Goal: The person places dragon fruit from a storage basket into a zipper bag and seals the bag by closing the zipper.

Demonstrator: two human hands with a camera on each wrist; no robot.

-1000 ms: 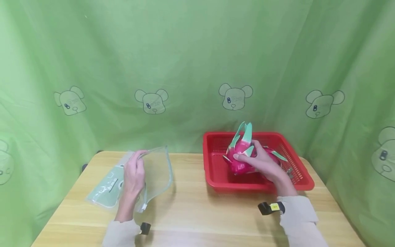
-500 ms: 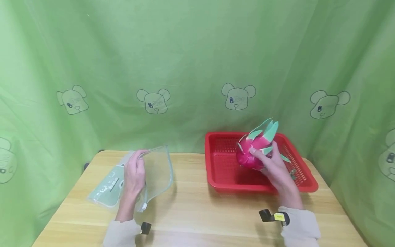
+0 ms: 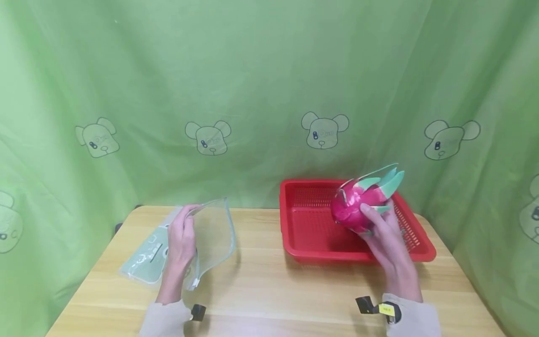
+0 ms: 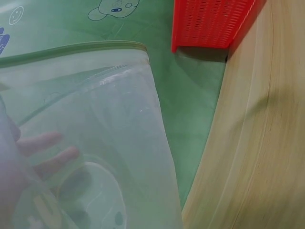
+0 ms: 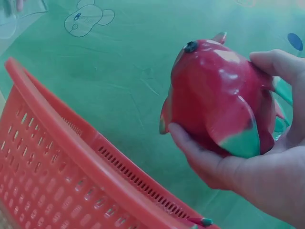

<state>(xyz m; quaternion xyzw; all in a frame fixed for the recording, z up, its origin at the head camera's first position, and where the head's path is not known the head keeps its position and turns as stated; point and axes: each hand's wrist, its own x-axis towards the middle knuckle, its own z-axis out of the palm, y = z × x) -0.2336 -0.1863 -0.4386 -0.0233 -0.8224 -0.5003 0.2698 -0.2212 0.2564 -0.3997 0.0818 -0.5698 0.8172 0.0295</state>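
Observation:
On the left of the head view, my left hand (image 3: 182, 241) grips a clear zip bag (image 3: 215, 231) near its mouth, which gapes to the right. A pale green design is printed on the bag. Through the plastic, the left wrist view shows some fingers (image 4: 55, 160) blurrily. My right hand (image 3: 389, 236) holds a glossy pink dragon fruit (image 3: 351, 208) with green-tipped scales, tilted above the red basket (image 3: 337, 255). In the right wrist view the thumb and fingers curl round the fruit (image 5: 209, 90), apart from the basket's rim.
A red and green tip (image 5: 206, 222) shows inside the basket in the right wrist view; the rest of it is hidden. The wooden table (image 3: 269, 290) runs under bag and basket. A green curtain (image 3: 252, 70) with bear heads hangs behind.
My right hand has shifted to the right with the dragon fruit, whose leafy end now leans further right. The left hand and the bag have stayed nearly still.

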